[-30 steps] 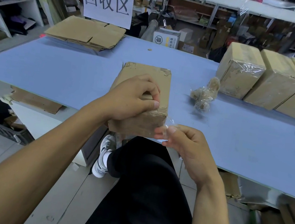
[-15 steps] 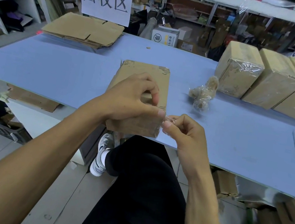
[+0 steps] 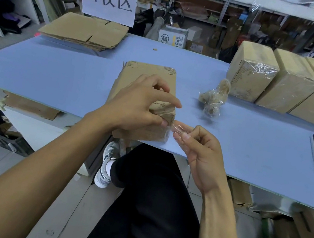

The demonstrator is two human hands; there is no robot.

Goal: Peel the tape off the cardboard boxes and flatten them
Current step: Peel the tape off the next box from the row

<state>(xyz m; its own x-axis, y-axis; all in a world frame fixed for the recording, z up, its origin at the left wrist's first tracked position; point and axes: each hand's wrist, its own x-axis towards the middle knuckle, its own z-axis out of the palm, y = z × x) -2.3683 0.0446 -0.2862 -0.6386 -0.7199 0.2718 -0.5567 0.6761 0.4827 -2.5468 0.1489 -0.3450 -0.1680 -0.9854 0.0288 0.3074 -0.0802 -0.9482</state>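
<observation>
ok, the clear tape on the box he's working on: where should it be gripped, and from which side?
Pinch the loose tape end at the box's near right corner, coming from the right. That end is lifted off the cardboard, and the right hand pinches it there. The left hand grips the box from above, so the right side is free.

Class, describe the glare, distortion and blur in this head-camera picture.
Head view: glare glints on the clear tape pinched by the right hand; wide-angle distortion bends the table edge; background shelves look soft; left hand and box are sharp.
</observation>
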